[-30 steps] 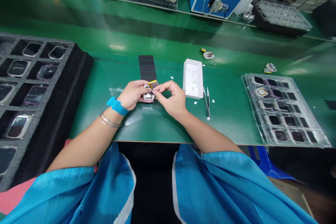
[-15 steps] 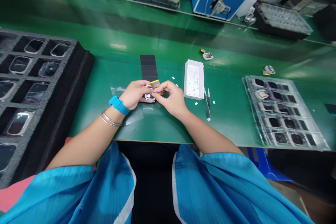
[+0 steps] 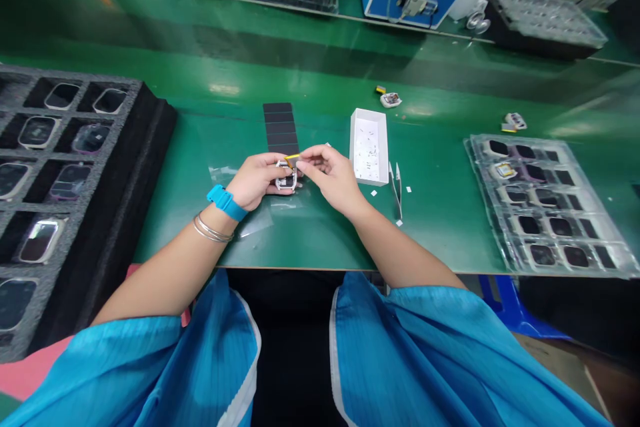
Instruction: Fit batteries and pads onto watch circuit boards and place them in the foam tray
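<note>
Between thumb and fingers my left hand (image 3: 261, 177) grips an opened smartwatch case (image 3: 287, 177), white-rimmed with dark parts inside. A small battery with a yellow edge (image 3: 292, 157) stands raised at the case's upper side. My right hand (image 3: 327, 172) pinches this battery by its right end, thumb against fingertips. Any lead between battery and case is too small to make out. Just beyond my hands lies a black strip marked into sections (image 3: 281, 128). Clear plastic film (image 3: 255, 221) lies beside my left wrist.
A white box with tiny parts (image 3: 369, 147) and tweezers (image 3: 397, 187) are right of my hands. A clear tray of watch parts (image 3: 555, 203) lies far right, a foam tray of watches (image 3: 47, 180) at left. Another opened watch case (image 3: 391, 100) lies farther back.
My right hand has moved from inside the watch case up to the battery and now pinches its end. My left hand still holds the case. The view has shifted slightly.
</note>
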Demonstrator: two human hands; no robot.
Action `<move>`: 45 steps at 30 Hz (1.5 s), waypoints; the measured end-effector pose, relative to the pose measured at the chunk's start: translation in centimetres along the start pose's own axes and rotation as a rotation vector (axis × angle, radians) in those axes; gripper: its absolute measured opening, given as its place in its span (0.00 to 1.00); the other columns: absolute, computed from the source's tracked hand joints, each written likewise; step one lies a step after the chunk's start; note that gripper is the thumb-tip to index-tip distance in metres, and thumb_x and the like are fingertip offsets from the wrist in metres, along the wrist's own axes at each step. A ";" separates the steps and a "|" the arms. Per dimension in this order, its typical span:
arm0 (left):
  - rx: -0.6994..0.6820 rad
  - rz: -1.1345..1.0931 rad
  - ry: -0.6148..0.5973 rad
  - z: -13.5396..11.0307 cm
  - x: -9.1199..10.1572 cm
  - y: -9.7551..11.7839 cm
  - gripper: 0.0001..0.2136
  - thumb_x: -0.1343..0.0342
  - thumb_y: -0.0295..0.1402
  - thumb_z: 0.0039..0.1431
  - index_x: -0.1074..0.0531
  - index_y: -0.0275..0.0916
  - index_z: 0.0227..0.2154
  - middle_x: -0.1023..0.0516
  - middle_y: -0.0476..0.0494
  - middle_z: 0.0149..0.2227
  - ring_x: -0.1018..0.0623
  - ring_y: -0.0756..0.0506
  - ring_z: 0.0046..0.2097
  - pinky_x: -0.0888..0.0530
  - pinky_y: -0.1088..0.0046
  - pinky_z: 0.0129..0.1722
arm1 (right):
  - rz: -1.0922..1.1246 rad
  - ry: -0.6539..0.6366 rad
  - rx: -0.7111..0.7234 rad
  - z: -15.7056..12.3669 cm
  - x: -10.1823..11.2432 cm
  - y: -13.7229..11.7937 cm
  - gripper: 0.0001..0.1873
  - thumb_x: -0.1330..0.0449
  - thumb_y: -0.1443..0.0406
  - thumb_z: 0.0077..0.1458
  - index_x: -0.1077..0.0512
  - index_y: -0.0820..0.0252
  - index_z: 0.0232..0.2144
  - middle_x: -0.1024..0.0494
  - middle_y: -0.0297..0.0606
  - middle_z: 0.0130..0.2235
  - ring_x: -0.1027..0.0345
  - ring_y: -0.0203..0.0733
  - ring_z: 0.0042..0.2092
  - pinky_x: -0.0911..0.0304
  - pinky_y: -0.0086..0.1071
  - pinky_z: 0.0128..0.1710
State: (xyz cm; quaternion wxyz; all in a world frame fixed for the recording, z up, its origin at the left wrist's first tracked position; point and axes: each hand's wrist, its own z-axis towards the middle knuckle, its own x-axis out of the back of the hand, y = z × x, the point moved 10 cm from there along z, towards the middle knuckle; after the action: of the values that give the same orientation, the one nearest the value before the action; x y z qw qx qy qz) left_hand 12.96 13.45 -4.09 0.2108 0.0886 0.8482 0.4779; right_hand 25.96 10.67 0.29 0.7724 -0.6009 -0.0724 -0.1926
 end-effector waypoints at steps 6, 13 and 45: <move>0.002 -0.051 -0.178 -0.1 -1.4 0.0 0.21 0.38 0.17 0.42 0.24 0.33 0.43 0.19 0.43 0.36 0.18 0.46 0.37 0.20 0.70 0.39 | 0.012 0.110 0.055 -0.1 1.2 -1.1 0.07 0.37 0.59 0.57 0.28 0.55 0.31 0.21 0.32 0.34 0.27 0.39 0.37 0.31 0.35 0.44; -0.031 0.018 -0.075 0.3 -0.7 -0.3 0.14 0.36 0.21 0.44 0.24 0.34 0.36 0.21 0.47 0.27 0.19 0.47 0.29 0.21 0.73 0.31 | -0.160 0.103 0.177 -0.9 0.5 -2.7 0.03 0.39 0.63 0.59 0.27 0.54 0.32 0.20 0.33 0.35 0.26 0.42 0.40 0.34 0.39 0.47; -0.382 0.000 -0.232 -6.1 -0.5 3.9 0.21 0.33 0.35 0.51 0.28 0.37 0.48 0.20 0.38 0.40 0.19 0.44 0.39 0.23 0.67 0.41 | 0.270 -0.277 -0.066 -2.1 -2.5 -0.4 0.36 0.29 0.54 0.48 0.37 0.46 0.57 0.20 0.43 0.49 0.23 0.51 0.49 0.28 0.52 0.54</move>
State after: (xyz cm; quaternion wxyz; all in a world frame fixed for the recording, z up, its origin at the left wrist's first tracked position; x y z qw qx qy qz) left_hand 10.47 10.64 2.14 0.3199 0.1017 0.7124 0.6163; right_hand 23.23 9.11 -0.73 0.7539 -0.6507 -0.0902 -0.0049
